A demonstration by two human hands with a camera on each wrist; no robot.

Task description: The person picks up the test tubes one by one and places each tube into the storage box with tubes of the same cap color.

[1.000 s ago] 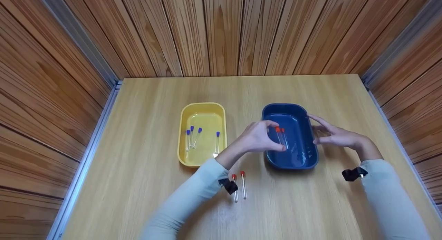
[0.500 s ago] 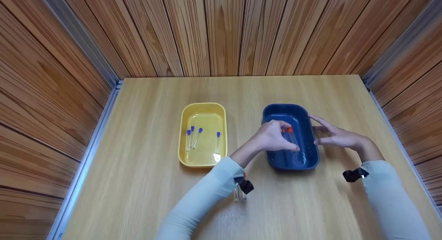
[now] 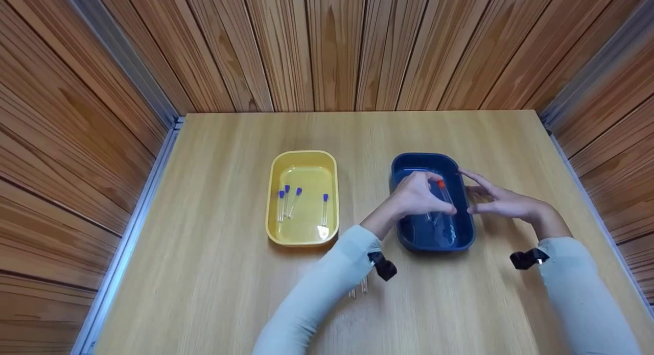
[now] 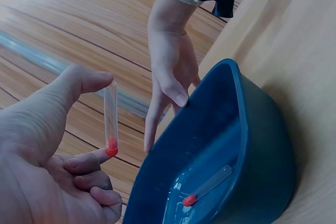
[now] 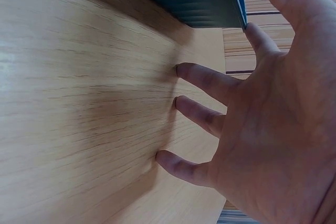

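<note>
Between thumb and index fingertip, my left hand [image 3: 419, 194] pinches a red-capped test tube [image 4: 111, 119] by its two ends. It is over the blue tray [image 3: 434, 242], and its other fingers curl loosely. A second red-capped test tube [image 4: 210, 184] lies in that tray; the left hand mostly covers it in the head view. My right hand [image 3: 503, 199] has its fingers spread, with thumb and index finger touching the tray's right rim. In the right wrist view its other fingers [image 5: 202, 114] reach down to the tabletop beside the tray.
A yellow tray [image 3: 270, 212] to the left holds several purple-capped test tubes [image 3: 325, 209]. Two more test tubes [image 3: 364, 285] lie on the table [image 3: 214, 253] near the front, partly hidden by my left forearm. Wooden panels [image 3: 337, 48] enclose the back and sides.
My left hand has moved right across the blue tray, carrying the red-capped test tube. The left forearm now hides more of the tubes on the table. The right hand has stayed at the rim.
</note>
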